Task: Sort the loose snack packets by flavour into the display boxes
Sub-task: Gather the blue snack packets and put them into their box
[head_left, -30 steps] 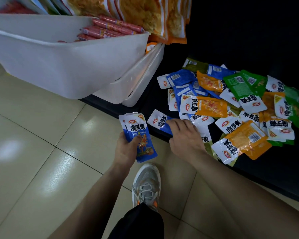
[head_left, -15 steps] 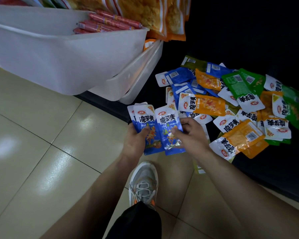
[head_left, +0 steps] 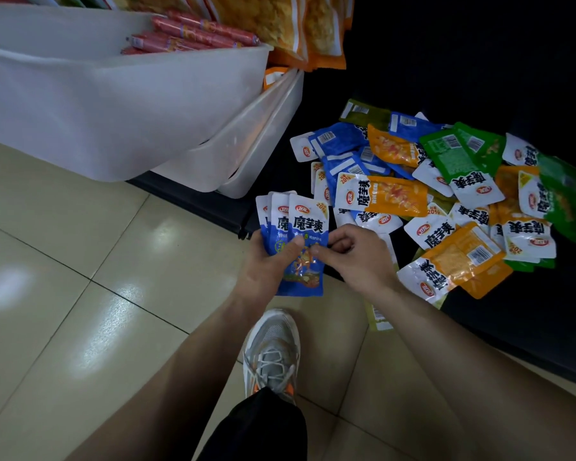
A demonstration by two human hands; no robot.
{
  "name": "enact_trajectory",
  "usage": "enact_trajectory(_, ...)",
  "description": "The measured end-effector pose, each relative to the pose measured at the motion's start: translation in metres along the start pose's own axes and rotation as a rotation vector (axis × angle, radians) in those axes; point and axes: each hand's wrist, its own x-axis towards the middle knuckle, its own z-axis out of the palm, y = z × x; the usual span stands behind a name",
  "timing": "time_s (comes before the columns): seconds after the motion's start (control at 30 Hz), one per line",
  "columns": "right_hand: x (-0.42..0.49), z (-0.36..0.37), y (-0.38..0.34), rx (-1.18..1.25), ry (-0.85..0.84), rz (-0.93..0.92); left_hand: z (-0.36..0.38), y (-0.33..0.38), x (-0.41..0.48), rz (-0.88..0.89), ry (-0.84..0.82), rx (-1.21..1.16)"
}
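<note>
Blue snack packets [head_left: 308,227], three showing in a little fan, sit just left of the loose pile [head_left: 446,201], held up over the floor tiles [head_left: 80,294]. Left grip [head_left: 266,257] is wrapped round the fan from below, thumb across the front one. Right grip [head_left: 356,257] curls in from the pile side, thumb and forefinger pinching that same front packet at its edge. The pile's a jumble of blue, orange and green on a dark shelf [head_left: 512,311]. Up and left of the pile are white plastic bins [head_left: 113,111] with red sausages [head_left: 193,34] in the big one. Below the pile there's a grey sneaker [head_left: 273,354].
</note>
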Motion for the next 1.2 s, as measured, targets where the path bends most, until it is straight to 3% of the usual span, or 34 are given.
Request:
enact_trajectory(0.13,0.006,-0.003,-0.002,-0.11,-0.085,-0.076,0.001,-0.006,0.002,-0.015,-0.01,0.039)
enact_trajectory(0.27,0.019,-0.02,0.007,-0.614,0.152,-0.297,-0.005,-0.003,0.007,-0.045,0.111,0.023)
enact_trajectory(0.43,0.035,-0.061,0.03,-1.058,0.056,-0.147,-0.016,-0.005,0.011,-0.046,0.17,0.016)
enact_trajectory(0.53,0.035,-0.074,0.033,-1.074,0.185,-0.061,-0.016,-0.007,0.01,-0.054,0.18,0.025)
enact_trajectory(0.6,0.035,-0.071,0.031,-1.073,0.241,-0.16,-0.014,-0.009,0.01,-0.058,0.177,0.036)
enact_trajectory(0.67,0.037,-0.059,0.027,-1.044,0.185,-0.282,-0.012,-0.009,0.01,-0.046,0.161,0.042)
enact_trajectory(0.8,0.045,-0.033,0.019,-1.006,0.058,-0.263,-0.009,-0.007,0.008,-0.024,0.133,0.04)
enact_trajectory(0.9,0.043,-0.017,0.021,-1.017,0.015,-0.384,-0.011,-0.007,0.01,-0.024,0.157,0.043)
enact_trajectory(1.2,0.049,0.01,0.013,-0.752,0.023,-0.446,-0.022,-0.01,0.014,-0.067,0.204,0.005)
